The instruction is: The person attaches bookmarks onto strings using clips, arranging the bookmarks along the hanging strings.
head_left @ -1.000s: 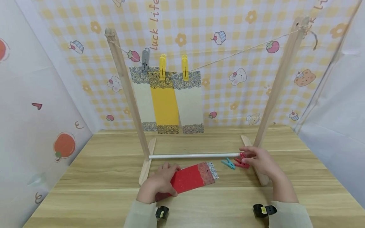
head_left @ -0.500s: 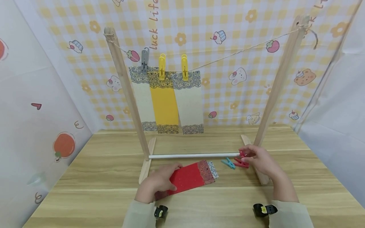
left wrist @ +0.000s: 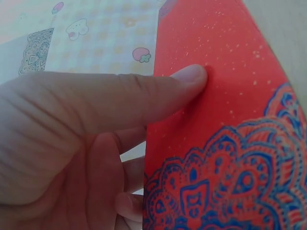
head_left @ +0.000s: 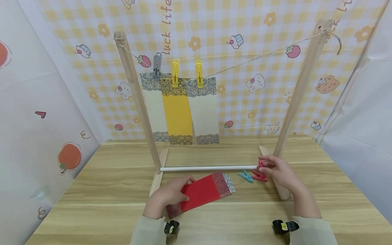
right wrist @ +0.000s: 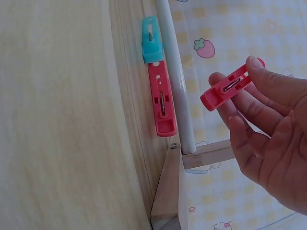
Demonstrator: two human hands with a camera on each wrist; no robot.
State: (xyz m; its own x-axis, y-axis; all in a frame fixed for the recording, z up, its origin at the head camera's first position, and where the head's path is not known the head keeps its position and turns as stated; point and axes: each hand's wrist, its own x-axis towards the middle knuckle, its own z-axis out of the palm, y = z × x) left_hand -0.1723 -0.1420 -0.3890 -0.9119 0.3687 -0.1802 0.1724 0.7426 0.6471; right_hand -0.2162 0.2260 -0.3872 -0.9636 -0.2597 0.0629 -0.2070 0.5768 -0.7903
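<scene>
My left hand (head_left: 169,194) grips the left end of a red card (head_left: 202,192) with blue lace-like borders. Its thumb lies on the card's face in the left wrist view, with the other fingers behind, partly hidden. From under the card's right end a blue-and-white patterned edge (head_left: 229,183) sticks out. Beside the rack's right post, my right hand (head_left: 280,172) pinches a red clothespin (right wrist: 228,88) between thumb and fingers. On the table just below it lie a second red clothespin (head_left: 259,176) and a light-blue clothespin (head_left: 246,176).
Two wooden posts (head_left: 134,92) joined by a white rod (head_left: 209,168) carry a sagging string (head_left: 254,59). From it hang two cream cards (head_left: 204,112) and a yellow card (head_left: 177,114), under one grey clothespin (head_left: 157,68) and two yellow clothespins (head_left: 199,73).
My left hand has shifted slightly left and its thumb has slid up on the red card, uncovering more of the lower left corner. My right hand has stayed nearly still with the red clothespin.
</scene>
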